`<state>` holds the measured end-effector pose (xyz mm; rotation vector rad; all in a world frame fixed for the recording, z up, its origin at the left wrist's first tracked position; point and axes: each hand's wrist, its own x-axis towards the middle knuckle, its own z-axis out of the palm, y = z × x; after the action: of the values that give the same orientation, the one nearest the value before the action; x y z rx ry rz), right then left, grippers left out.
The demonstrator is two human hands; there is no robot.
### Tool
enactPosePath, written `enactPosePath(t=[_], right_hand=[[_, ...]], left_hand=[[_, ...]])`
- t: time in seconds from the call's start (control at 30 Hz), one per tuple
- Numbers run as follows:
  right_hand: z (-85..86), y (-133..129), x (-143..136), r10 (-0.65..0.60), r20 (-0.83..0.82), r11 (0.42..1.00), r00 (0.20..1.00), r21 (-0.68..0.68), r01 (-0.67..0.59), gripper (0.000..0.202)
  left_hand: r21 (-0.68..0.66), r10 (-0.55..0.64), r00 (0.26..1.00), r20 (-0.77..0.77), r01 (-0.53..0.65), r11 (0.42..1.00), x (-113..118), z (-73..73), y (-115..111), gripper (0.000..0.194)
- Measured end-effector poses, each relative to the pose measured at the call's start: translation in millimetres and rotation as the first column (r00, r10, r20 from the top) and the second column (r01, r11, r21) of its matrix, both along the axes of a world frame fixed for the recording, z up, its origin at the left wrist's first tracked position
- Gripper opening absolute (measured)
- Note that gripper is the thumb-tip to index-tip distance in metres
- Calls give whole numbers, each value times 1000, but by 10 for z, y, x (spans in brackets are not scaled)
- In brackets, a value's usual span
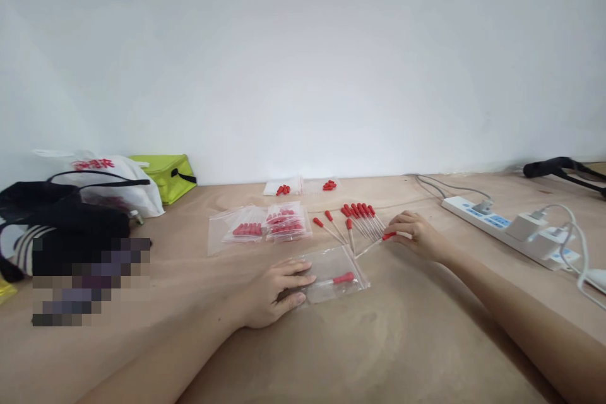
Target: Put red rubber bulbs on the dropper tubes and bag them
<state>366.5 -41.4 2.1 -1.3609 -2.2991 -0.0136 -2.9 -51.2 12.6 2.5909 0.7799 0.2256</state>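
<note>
My left hand (279,290) rests with its fingers apart on the left part of a clear zip bag (326,265). Inside that bag lies a dropper with a red bulb (343,278). My right hand (414,233) pinches the red bulb of another dropper (389,236), whose thin tube points left and down toward the bag's opening edge. Just beyond, a group of red-bulbed droppers (360,209) lies side by side, and several loose ones (329,216) lie to its left. Filled bags with red bulbs (286,222) are stacked behind my left hand.
A white power strip (492,222) with plugs and cables lies at right, a black object (563,170) behind it. Small bags of red bulbs (283,190) lie near the wall. At left are a green bag (168,180), a white bag (149,192) and dark fabric (80,227).
</note>
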Motion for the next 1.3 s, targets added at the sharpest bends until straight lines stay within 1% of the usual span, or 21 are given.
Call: enactPosePath(t=[0.1, 0.2, 0.4, 0.5, 0.63, 0.7, 0.77, 0.83, 0.9, 0.97, 1.0, 1.07, 1.1, 1.17, 1.23, 1.27, 1.3], right_hand=[[-18, -101, 94, -33, 16, 999, 999, -2, 33, 21], [-32, -104, 61, -30, 30, 999, 999, -20, 31, 22], [-49, -63, -103, 74, -7, 997, 997, 21, -74, 23], [-51, -113, -247, 124, -52, 992, 991, 16, -124, 22], [-50, -238, -586, 166, -167, 984, 972, -42, -175, 19], [-67, -276, -771, 137, -252, 986, 958, -56, -155, 17], [-104, -274, -927, 79, -335, 989, 939, -95, -117, 16], [-157, -240, -1045, 4, -420, 981, 908, -177, -86, 16], [-210, -203, -1130, -94, -505, 962, 858, -268, -53, 16], [-242, -196, -1191, -165, -551, 947, 818, -320, -24, 15], [-245, -209, -1213, -170, -550, 947, 818, -322, -20, 13], [-215, -259, -1233, -112, -492, 961, 863, -275, -32, 8], [-183, -287, -1227, -54, -443, 969, 895, -238, -59, 7], [-100, -313, -1177, 86, -333, 972, 939, -179, -152, 13], [-11, -262, -1081, 185, -256, 959, 949, -165, -231, 18], [27, -202, -1021, 190, -230, 959, 954, -165, -231, 19], [56, -122, -961, 148, -216, 972, 965, -147, -182, 19]], left_hand=[[3, 2, 1000, 4, -2, 1000, 1, -9, 1, 37], [5, 1, 1000, 12, -1, 1000, -4, -13, 0, 37], [6, 12, 1000, -12, -12, 1000, -4, -3, -3, 36], [10, 17, 1000, -16, -17, 1000, -1, 3, -12, 41], [8, 44, 998, 34, -44, 999, -10, 10, -21, 53], [6, 34, 998, 44, -35, 999, -21, 16, -8, 54], [2, 21, 999, 39, -21, 1000, -39, 26, 21, 53], [2, 21, 999, 31, -21, 1000, -64, 38, 61, 51], [-3, 20, 1000, 22, -19, 1000, -89, 50, 100, 49], [-9, -3, 1000, 16, 3, 1000, -102, 56, 126, 44], [-10, -16, 1000, 16, 16, 1000, -103, 56, 134, 41], [0, -29, 999, 22, 29, 1000, -94, 46, 138, 35], [9, -26, 999, 27, 26, 1000, -86, 37, 138, 34], [28, -13, 999, 35, 12, 1000, -69, 13, 135, 33], [45, 0, 999, 39, -2, 999, -56, -9, 133, 33], [52, 4, 999, 38, -6, 999, -53, -15, 132, 34], [57, 7, 999, 35, -9, 998, -50, -18, 131, 34]])
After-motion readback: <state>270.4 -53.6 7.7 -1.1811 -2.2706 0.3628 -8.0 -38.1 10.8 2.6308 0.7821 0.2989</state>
